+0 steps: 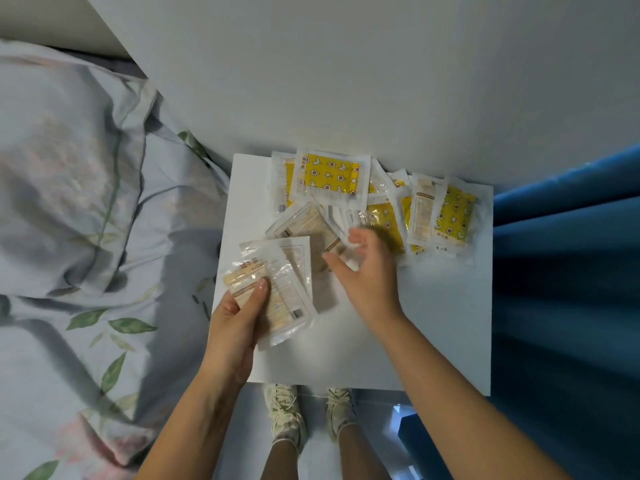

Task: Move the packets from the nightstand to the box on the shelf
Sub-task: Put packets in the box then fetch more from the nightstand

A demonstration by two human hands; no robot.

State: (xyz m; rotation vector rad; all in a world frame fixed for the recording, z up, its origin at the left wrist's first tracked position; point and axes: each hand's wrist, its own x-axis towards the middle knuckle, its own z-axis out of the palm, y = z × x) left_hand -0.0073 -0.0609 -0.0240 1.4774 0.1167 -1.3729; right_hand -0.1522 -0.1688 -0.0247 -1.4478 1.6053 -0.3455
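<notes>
Several clear-wrapped packets lie scattered on the far half of a white nightstand. Some show a yellow pattern, like the top one near the wall; others show a beige label, like one in the middle. My left hand grips a small fanned stack of packets over the nightstand's left part, thumb on top. My right hand hovers over the middle packets with fingers spread and relaxed, holding nothing. The box and shelf are out of view.
A bed with a floral pillow and sheet borders the nightstand on the left. A blue curtain hangs along the right. A white wall stands behind. My feet in light shoes show below the front edge.
</notes>
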